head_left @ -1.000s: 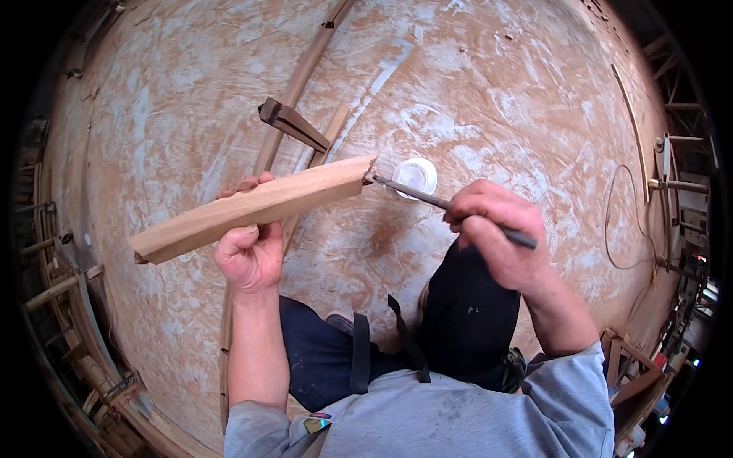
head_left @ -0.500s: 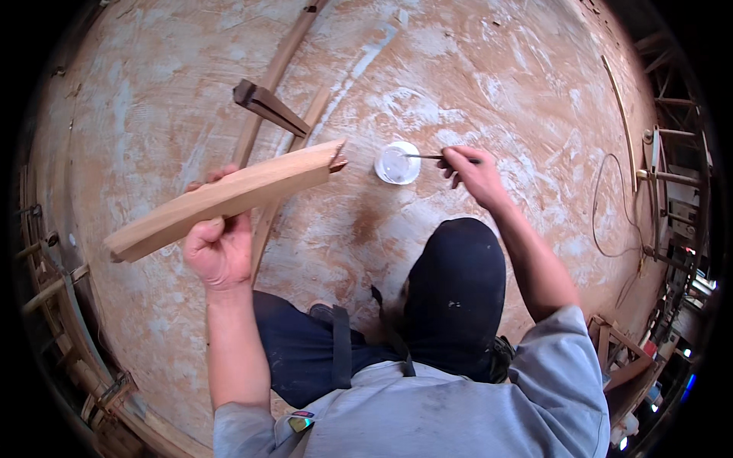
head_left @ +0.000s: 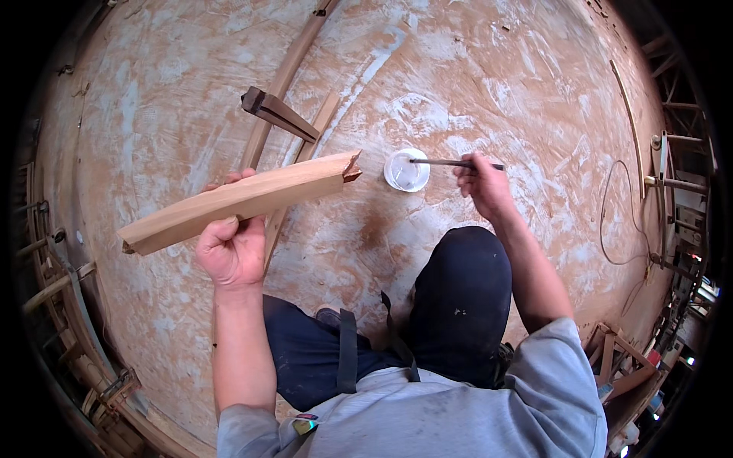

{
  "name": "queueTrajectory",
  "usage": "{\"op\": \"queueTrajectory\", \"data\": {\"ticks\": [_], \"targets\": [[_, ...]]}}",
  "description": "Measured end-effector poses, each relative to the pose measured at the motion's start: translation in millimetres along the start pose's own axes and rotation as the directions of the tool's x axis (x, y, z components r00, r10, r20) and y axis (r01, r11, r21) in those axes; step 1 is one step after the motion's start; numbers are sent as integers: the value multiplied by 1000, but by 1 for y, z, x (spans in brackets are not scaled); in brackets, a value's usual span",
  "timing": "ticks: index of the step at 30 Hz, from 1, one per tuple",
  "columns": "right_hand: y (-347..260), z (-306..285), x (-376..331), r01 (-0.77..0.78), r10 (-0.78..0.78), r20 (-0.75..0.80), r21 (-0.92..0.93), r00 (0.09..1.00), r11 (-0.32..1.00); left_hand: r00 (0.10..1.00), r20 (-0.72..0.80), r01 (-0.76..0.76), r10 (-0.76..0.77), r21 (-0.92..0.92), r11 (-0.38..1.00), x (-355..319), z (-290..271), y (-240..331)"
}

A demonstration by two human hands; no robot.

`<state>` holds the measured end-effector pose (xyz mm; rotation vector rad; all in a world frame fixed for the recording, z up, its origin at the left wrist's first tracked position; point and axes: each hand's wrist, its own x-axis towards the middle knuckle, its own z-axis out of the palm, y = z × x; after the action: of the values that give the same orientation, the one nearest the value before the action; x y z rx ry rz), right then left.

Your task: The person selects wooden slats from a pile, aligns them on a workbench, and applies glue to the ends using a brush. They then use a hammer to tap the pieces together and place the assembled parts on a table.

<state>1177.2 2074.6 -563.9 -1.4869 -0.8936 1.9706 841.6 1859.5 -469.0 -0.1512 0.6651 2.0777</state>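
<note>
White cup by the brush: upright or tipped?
Upright. The white cup sits on the plywood floor, round mouth facing up, brush tip over its rim.

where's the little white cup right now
In the head view the white cup sits on the plywood floor just right of centre, beyond the raised knee, between the wooden piece's notched end and the right hand.

Single head view, steep downward fisheye, close over lap and hands; plywood floor (head_left: 473,69) fills frame.
</note>
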Motion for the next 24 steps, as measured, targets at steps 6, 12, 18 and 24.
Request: {"op": "queueTrajectory", "data": {"ticks": [6, 12, 18, 24], "targets": [[-65, 26, -68, 114, -243, 412, 314, 878, 942, 1000, 16, 23, -22, -33, 999, 4, 5, -8], [-77, 50, -79, 130, -211, 482, 197, 850, 972, 996, 72, 58, -56, -29, 998, 5, 5, -10], [-80, 48, -76, 156, -244, 468, 219, 849, 963, 1000, 16, 24, -24, -27, 999, 3, 9, -9], [-82, 63, -91, 299, -249, 406, -65, 879, 952, 997, 71, 38, -37, -17, 999, 5, 6, -11]]}}
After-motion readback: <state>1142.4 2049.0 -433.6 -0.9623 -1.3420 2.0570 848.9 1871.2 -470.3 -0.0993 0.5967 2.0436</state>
